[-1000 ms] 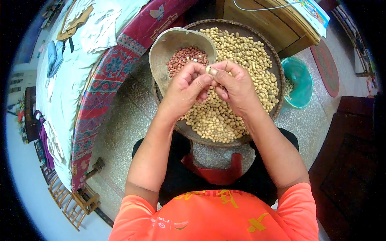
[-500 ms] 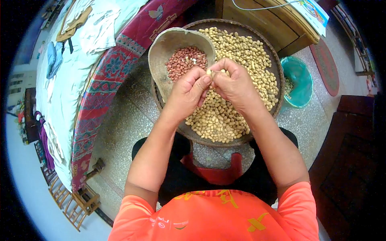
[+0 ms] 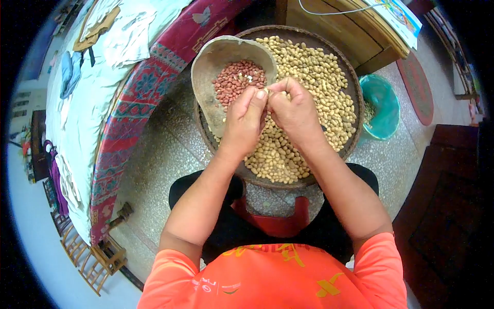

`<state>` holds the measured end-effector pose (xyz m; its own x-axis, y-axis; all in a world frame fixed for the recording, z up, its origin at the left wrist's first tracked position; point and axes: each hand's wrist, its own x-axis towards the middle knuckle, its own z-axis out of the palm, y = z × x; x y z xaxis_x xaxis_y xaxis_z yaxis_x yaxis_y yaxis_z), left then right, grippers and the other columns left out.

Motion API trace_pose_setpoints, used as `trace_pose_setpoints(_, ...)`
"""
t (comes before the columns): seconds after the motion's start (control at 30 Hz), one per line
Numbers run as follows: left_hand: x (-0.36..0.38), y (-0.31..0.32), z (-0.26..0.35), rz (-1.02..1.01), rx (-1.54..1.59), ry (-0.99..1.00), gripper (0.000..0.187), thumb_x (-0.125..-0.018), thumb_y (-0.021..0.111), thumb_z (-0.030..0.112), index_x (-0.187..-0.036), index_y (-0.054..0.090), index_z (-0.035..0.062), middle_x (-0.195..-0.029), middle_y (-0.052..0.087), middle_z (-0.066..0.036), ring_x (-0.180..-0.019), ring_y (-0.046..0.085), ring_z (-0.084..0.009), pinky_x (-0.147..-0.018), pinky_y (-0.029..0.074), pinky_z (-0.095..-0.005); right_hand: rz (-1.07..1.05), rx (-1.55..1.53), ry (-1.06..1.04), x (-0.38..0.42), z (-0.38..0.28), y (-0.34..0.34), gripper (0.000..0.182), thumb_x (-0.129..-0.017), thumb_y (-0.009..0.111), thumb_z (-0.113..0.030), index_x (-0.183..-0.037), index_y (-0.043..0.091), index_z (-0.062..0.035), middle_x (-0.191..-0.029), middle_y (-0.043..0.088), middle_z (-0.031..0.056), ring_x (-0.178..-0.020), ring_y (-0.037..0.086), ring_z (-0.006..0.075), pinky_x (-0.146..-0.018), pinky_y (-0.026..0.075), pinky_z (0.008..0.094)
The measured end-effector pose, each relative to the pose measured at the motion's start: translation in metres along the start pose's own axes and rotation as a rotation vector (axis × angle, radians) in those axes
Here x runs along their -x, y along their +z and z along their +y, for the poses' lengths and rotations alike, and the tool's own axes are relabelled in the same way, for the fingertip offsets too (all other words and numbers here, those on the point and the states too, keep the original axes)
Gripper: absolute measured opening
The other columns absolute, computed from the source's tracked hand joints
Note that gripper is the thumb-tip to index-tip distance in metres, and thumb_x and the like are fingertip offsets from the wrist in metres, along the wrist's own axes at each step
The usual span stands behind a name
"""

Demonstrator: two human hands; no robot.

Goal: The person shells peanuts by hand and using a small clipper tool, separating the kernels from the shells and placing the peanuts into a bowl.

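My left hand (image 3: 244,123) and my right hand (image 3: 297,112) meet fingertip to fingertip above a round woven tray (image 3: 355,85). Both are closed in a pinch around a peanut (image 3: 266,91), mostly covered by the fingers. Another pale bit shows under my right index finger. Unshelled peanuts (image 3: 303,62) spread over the tray beneath and beyond my hands. On the tray's left side, close to my left hand, rests a scoop-shaped gourd bowl (image 3: 203,69). Red shelled peanut kernels (image 3: 236,82) lie inside it, with a few whitish bits on top.
Right of the tray stands a green bin (image 3: 386,110) with shell pieces in it. A wooden cabinet (image 3: 339,31) is at the back, a bed with patterned edging (image 3: 139,87) on the left. My knees and a red stool (image 3: 275,221) are below the tray.
My hands have drawn closer together, the left shifting slightly right and its thumb straightening upward. The peanut between the fingertips is now more covered.
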<state>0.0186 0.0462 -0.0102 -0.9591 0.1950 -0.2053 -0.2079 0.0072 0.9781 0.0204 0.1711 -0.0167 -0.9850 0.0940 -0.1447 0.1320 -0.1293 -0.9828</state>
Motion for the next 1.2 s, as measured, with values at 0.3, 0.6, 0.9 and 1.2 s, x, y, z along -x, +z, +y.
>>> trace_pose_setpoints(0.3,-0.002,-0.001,-0.002,0.046,-0.010,-0.014,0.033,-0.099,0.044,0.032,-0.098,0.061,0.0048,-0.063,0.046,0.004,-0.052,0.041,-0.0040,-0.044,0.032,-0.0203,0.030,0.328,-0.209,0.003,-0.005,0.006,0.021,-0.081,0.063,-0.021,-0.083,0.059,-0.0007,-0.073,0.064,0.0163,-0.069,0.064,0.0274,-0.066,0.050,0.0371)
trace_pose_setpoints(0.6,-0.003,-0.007,0.011,-0.078,0.261,-0.189,0.034,-0.098,0.044,0.039,-0.094,0.054,0.0075,-0.064,0.044,0.004,-0.048,0.034,-0.0036,-0.041,0.028,-0.0187,-0.048,0.120,-0.008,0.000,-0.009,0.001,0.011,-0.084,0.058,-0.010,-0.086,0.057,0.0002,-0.074,0.065,0.0121,-0.066,0.063,0.0143,-0.061,0.052,0.0295)
trace_pose_setpoints(0.9,-0.004,-0.009,0.010,-0.146,0.453,-0.218,0.041,-0.095,0.047,0.047,-0.083,0.048,0.0084,-0.062,0.040,0.002,-0.047,0.034,-0.0050,-0.039,0.027,-0.0188,-0.143,-0.225,0.154,0.000,-0.021,-0.007,0.010,-0.087,0.052,-0.009,-0.092,0.054,-0.0009,-0.072,0.060,0.0072,-0.053,0.054,0.0109,-0.047,0.044,0.0234)
trace_pose_setpoints(1.2,-0.004,-0.010,0.014,-0.170,0.398,-0.177,0.045,-0.094,0.048,0.050,-0.082,0.050,0.0063,-0.063,0.044,0.000,-0.047,0.037,-0.0059,-0.040,0.031,-0.0189,-0.231,-0.447,0.197,0.001,-0.025,-0.010,0.014,-0.091,0.050,-0.017,-0.095,0.053,-0.0038,-0.070,0.055,0.0032,-0.045,0.039,0.0050,-0.038,0.027,0.0181)
